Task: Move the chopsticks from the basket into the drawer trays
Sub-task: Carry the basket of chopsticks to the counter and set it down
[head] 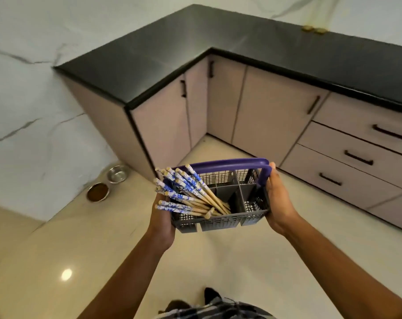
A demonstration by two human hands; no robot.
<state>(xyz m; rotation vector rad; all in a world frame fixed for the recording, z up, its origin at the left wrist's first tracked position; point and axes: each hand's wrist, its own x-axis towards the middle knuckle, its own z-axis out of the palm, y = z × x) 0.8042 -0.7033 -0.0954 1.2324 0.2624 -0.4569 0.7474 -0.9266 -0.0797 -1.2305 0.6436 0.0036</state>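
1. While all the chopsticks (pixel 186 192) lean in our grey cutlery basket (pixel 220 221), nothing is moved yet.
2. Our left hand (pixel 162 223) and right hand (pixel 279 203) clasp its ends, fingers closed around it.
3. The drawers (pixel 347 157) under the bench (pixel 241 42) are shut; opening comes first.

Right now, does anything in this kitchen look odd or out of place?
Only mildly: the chopsticks are bunched in the basket's left compartments, leaning out over its rim. Two metal bowls sit on the floor by the cabinet. Nothing looks spilled or broken, and the drawers are shut.
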